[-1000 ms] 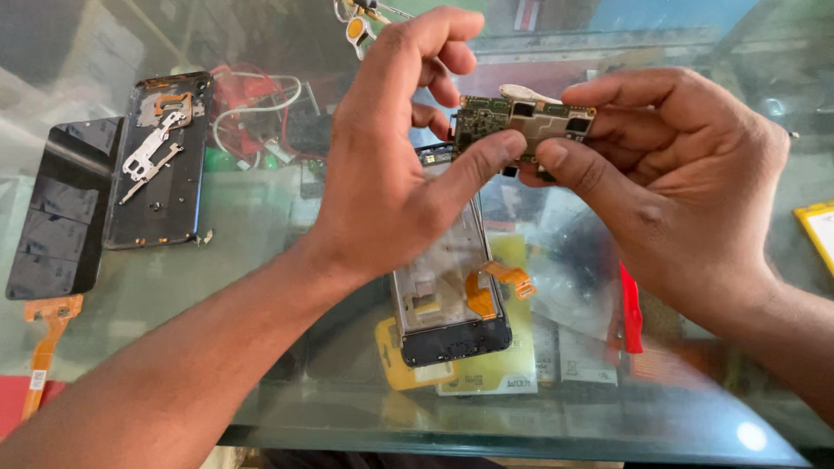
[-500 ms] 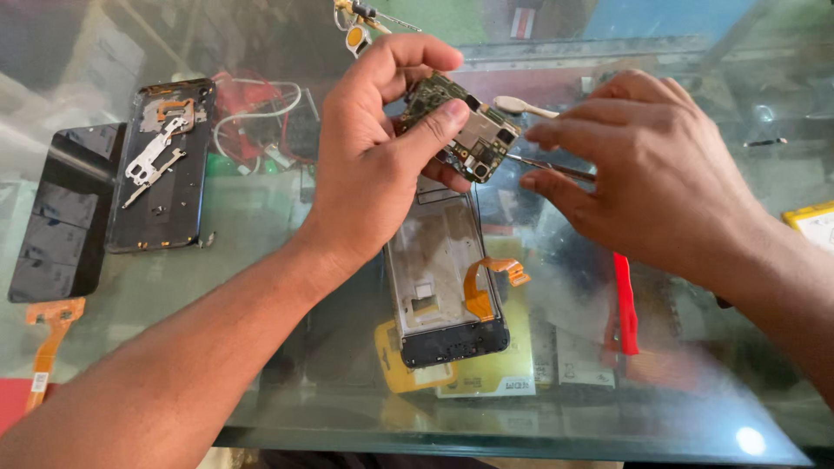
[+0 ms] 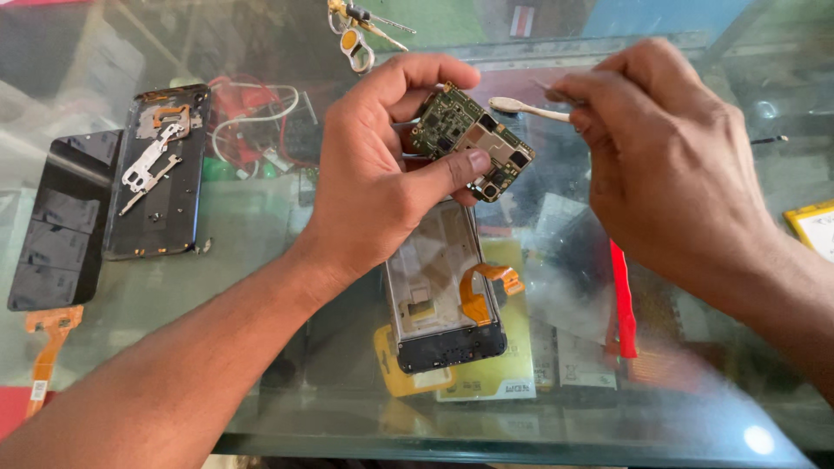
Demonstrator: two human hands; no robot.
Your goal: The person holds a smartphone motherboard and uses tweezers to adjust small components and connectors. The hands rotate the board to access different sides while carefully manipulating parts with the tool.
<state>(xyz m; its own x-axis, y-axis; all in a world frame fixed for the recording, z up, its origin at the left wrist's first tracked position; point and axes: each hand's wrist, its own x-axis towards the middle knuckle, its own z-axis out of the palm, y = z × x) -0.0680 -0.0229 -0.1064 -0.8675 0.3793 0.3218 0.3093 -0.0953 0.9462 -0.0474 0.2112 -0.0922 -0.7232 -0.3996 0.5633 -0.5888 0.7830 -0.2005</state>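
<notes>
The right hand (image 3: 669, 165) has drawn back, pinching a white tool (image 3: 526, 108); the left hand (image 3: 382, 182) pinches the removed circuit board (image 3: 473, 139), phone frame (image 3: 439, 291) stripped.

phone frame (image 3: 439, 287) top hidden behind left hand (image 3: 382, 187), yellow pack (image 3: 817, 227) cut off

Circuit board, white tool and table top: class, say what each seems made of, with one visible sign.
Circuit board in the left hand: probably laminate, matt green with metal shields. White tool in the right hand: likely plastic, smooth, pale and thin. Table top: glass, glossy; items show through beneath it.
</notes>
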